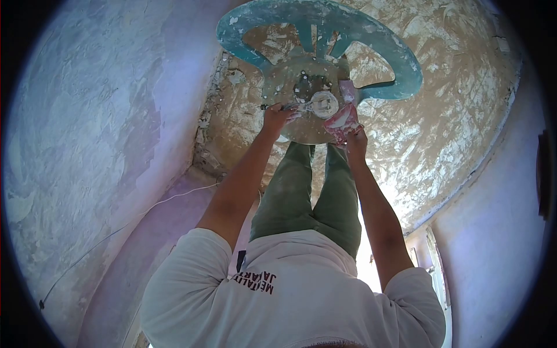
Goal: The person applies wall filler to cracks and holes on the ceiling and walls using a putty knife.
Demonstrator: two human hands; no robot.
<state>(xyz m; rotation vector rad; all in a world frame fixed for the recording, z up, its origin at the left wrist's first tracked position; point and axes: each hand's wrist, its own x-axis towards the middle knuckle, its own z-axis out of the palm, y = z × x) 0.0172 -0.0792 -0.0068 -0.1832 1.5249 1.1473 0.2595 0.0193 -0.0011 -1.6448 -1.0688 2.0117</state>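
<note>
My left hand (277, 119) is closed around a putty knife (301, 107) caked with white paste, its blade reaching to a small round white tub (324, 105). Opposite, my right hand (356, 141) grips a flat red piece smeared with white (341, 120); I cannot tell its kind. That red piece overlaps the tub's edge in this view. Both hands are over the seat of a teal plastic armchair (397, 75), which is spattered with pale specks. A lilac scrap (347, 91) lies on the seat beside the tub.
The brown floor (441, 87) is streaked with white smears. A patchy lilac and grey wall (87, 116) rises on the left, with rubble (204, 119) along its foot. A thin cable (145, 211) runs along the left side. Another lilac wall (493, 249) stands at right.
</note>
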